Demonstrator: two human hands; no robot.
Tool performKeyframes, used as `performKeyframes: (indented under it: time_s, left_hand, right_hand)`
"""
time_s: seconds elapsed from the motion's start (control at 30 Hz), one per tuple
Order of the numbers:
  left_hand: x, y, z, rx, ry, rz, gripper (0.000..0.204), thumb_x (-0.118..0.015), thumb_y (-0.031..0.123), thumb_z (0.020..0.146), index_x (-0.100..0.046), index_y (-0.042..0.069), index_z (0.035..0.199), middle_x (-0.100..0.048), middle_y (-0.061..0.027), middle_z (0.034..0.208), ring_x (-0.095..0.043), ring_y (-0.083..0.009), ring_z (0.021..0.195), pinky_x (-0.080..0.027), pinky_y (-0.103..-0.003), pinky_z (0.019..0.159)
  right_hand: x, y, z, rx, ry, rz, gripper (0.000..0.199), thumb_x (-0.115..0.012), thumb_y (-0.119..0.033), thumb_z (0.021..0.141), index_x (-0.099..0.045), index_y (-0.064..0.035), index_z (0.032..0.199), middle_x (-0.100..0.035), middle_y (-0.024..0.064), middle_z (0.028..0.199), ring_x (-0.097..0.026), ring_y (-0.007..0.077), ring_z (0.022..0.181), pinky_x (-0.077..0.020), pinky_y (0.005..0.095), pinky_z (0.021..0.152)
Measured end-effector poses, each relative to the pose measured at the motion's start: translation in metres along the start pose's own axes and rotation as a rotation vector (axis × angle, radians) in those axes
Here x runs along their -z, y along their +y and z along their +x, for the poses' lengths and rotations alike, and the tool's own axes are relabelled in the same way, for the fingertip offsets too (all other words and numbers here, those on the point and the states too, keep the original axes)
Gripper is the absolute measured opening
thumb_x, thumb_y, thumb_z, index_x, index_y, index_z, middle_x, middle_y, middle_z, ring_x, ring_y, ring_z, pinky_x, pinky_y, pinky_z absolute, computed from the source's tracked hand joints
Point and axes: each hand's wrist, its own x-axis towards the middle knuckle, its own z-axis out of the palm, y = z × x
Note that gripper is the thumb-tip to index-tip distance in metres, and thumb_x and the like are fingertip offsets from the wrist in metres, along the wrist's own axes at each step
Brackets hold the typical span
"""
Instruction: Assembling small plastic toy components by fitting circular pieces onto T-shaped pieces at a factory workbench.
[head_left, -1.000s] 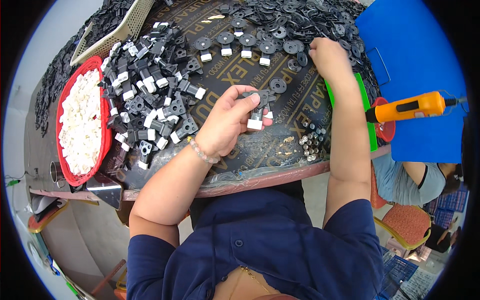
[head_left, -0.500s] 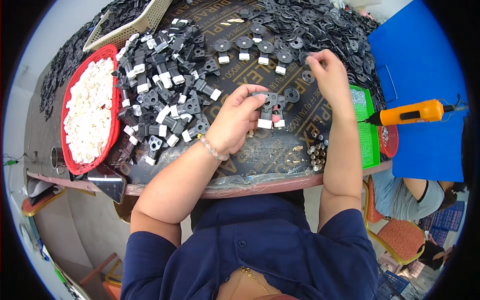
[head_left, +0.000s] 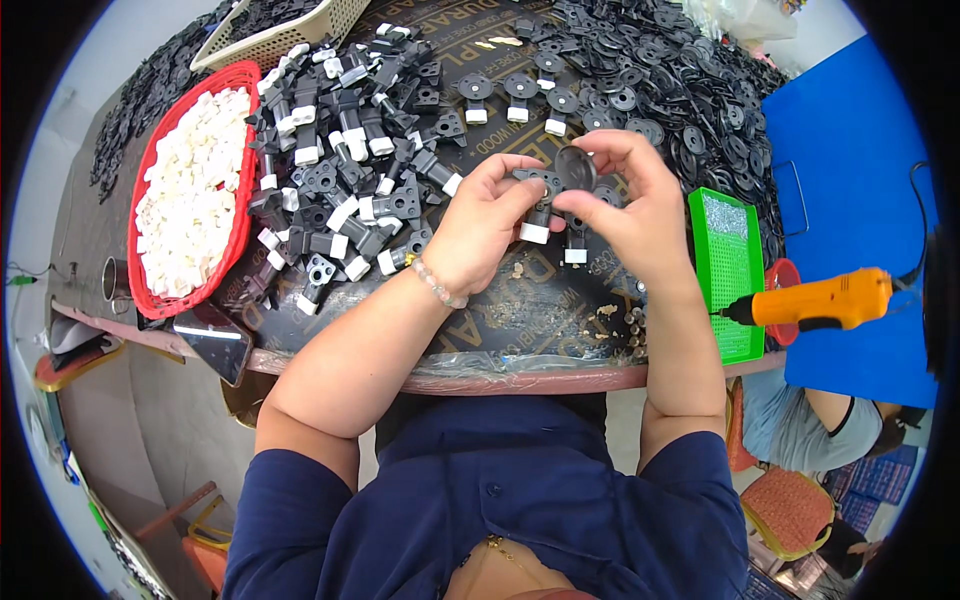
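My left hand (head_left: 480, 225) is closed on a black plastic bracket (head_left: 540, 187) with a white end piece (head_left: 534, 233), thumb on top. Between the fingers and thumb of my right hand (head_left: 640, 205) is a round black disc (head_left: 574, 168), tilted, right beside the bracket. Below the right thumb, another black part with a white end (head_left: 575, 256) lies on the table, partly hidden by my hand. Beyond my hands, several black pieces with a disc on top and a white end (head_left: 519, 87) stand in a loose row.
Many black-and-white brackets (head_left: 345, 150) are heaped left of my hands. A red basket of white pieces (head_left: 245, 200) lies further left. Black discs (head_left: 690, 110) pile up at the far right. Right of my arm are a green tray (head_left: 742, 240) and an orange electric screwdriver (head_left: 820, 300).
My right hand has come left and nearer from the disc pile, bringing a disc beside the bracket. My left hand still holds the bracket. The whole view has shifted slightly.
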Motion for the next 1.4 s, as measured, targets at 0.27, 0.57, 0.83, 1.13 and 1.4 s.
performKeyframes:
  time_s: [0.27, 0.57, 0.83, 1.13, 1.4]
  left_hand:
    - [0.003, 0.0, -0.003, 0.003, 0.03, 0.041, 0.037, -0.037, 0.028, 0.108, -0.055, 0.004, 0.13, -0.065, -0.008, 0.115, -0.069, -0.0168, 0.095, -0.055, -0.035, 0.086]
    - [0.001, -0.002, -0.005, -0.033, 0.033, 0.091, 0.035, -0.04, 0.026, 0.107, -0.055, 0.004, 0.13, -0.065, -0.0087, 0.114, -0.069, -0.016, 0.092, -0.056, -0.031, 0.081]
    - [-0.008, 0.0, -0.009, -0.034, 0.065, -0.022, 0.038, -0.043, 0.028, 0.108, -0.047, 0.006, 0.139, -0.061, -0.008, 0.113, -0.066, -0.0161, 0.096, -0.055, -0.033, 0.082]
    - [-0.007, 0.002, -0.012, -0.056, 0.021, -0.014, 0.045, -0.042, 0.035, 0.109, -0.044, 0.005, 0.142, -0.06, -0.0143, 0.125, -0.06, -0.0228, 0.109, -0.05, -0.037, 0.091]
    - [-0.005, 0.003, -0.014, -0.068, -0.023, 0.09, 0.04, -0.043, 0.034, 0.108, -0.053, 0.005, 0.135, -0.064, -0.0092, 0.119, -0.06, -0.0166, 0.106, -0.048, -0.031, 0.088]
  right_hand:
    - [-0.017, -0.011, -0.001, 0.278, -0.024, -0.381, 0.055, -0.089, -0.016, 0.065, -0.07, -0.0035, 0.115, -0.066, 0.0119, 0.113, -0.062, 0.0293, 0.106, -0.0504, 0.039, 0.092]
    - [-0.015, -0.015, -0.001, 0.203, -0.058, -0.396, 0.05, -0.088, -0.017, 0.064, -0.071, -0.0029, 0.109, -0.066, 0.0111, 0.106, -0.062, 0.0301, 0.102, -0.0502, 0.04, 0.088]
    - [-0.014, -0.019, 0.012, 0.158, -0.131, -0.453, 0.047, -0.087, -0.017, 0.067, -0.069, -0.0011, 0.107, -0.066, 0.0117, 0.104, -0.062, 0.0314, 0.102, -0.0503, 0.0393, 0.09]
    - [-0.035, 0.084, 0.174, 0.187, 0.083, -0.639, 0.053, -0.081, -0.041, 0.08, -0.071, -0.0084, 0.12, -0.067, 0.0121, 0.114, -0.062, 0.0304, 0.11, -0.0482, 0.0408, 0.097]
    - [-0.059, 0.137, 0.223, -0.025, -0.2, -0.889, 0.052, -0.077, -0.046, 0.082, -0.069, -0.0183, 0.125, -0.066, 0.0086, 0.123, -0.055, 0.0327, 0.122, -0.0419, 0.0458, 0.105]
